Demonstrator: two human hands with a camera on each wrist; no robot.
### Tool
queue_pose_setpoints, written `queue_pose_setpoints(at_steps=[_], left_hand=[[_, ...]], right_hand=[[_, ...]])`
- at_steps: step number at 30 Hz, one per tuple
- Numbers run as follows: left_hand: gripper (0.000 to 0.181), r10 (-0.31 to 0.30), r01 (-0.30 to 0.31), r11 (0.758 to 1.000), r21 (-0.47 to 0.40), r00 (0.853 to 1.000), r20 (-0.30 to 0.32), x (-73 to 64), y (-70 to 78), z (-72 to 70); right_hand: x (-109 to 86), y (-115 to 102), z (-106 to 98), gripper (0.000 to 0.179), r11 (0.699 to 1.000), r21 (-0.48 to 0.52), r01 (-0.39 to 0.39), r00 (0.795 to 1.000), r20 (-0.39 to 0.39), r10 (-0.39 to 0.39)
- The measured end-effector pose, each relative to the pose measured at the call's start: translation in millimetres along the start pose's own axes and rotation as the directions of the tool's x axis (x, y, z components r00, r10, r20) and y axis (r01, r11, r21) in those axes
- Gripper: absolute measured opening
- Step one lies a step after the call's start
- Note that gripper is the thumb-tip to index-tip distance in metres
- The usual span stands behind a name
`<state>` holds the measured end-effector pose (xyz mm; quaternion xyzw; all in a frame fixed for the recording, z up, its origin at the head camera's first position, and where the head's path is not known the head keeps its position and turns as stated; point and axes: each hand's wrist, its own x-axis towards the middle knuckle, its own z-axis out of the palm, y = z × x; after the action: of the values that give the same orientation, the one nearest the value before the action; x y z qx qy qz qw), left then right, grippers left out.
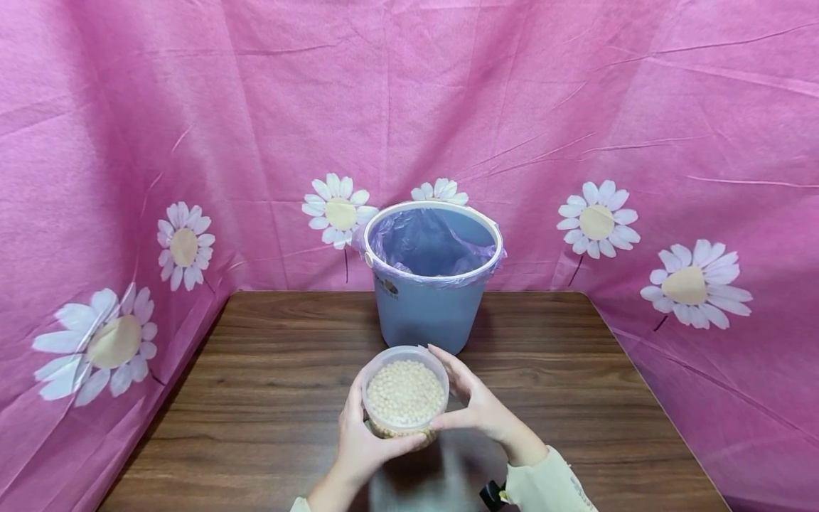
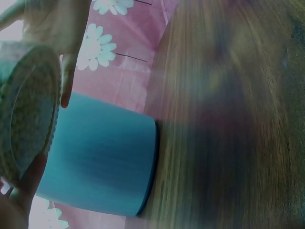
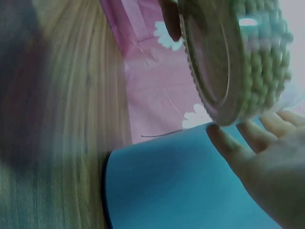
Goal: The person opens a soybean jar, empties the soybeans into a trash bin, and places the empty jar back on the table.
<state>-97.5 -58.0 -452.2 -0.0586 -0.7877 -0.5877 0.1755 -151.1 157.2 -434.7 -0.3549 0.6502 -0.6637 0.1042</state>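
A round clear plastic tub (image 1: 407,395) of pale, round beans is held up over the near part of the table. My left hand (image 1: 361,441) grips its left side, thumb along the near side. On the right, my right hand (image 1: 483,412) holds it with the thumb at the near rim and the fingers at the far right. Both wrist views show the underside of the tub (image 2: 31,107) raised off the wood, and in the right wrist view the beans show through the wall of the tub (image 3: 264,62).
Just beyond the tub stands a blue bin (image 1: 429,313) with a white rim and a purple plastic liner (image 1: 409,235). The brown wooden table (image 1: 275,377) ends at a pink cloth (image 1: 288,121) with daisies at the back and sides. Some black item (image 1: 493,494) lies by the right sleeve.
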Motion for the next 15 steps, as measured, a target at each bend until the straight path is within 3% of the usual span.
queue_pose_setpoints(at_steps=[4, 8, 11, 15], left_hand=[[0.120, -0.005, 0.009, 0.998, 0.059, 0.998, -0.069, 0.8, 1.3, 2.1], [0.120, 0.057, -0.039, 0.991, 0.129, 0.989, -0.136, 0.6, -0.5, 4.8], [0.118, 0.112, -0.084, 0.982, 0.168, 0.980, -0.162, 0.5, -2.3, 6.4], [0.117, 0.159, -0.129, 0.974, 0.184, 0.974, -0.159, 0.3, -3.9, 6.2]], right_hand=[[-1.2, -1, 14, 0.099, 0.993, -0.120, -0.014, 0.992, -0.122, -0.001], [-0.7, -2, 30, 0.105, 0.966, -0.241, -0.094, 0.966, -0.256, 0.030], [0.9, -4, 41, 0.111, 0.946, -0.273, -0.177, 0.939, -0.335, 0.079], [3.7, -6, 48, 0.113, 0.937, -0.279, -0.208, 0.924, -0.372, 0.094]])
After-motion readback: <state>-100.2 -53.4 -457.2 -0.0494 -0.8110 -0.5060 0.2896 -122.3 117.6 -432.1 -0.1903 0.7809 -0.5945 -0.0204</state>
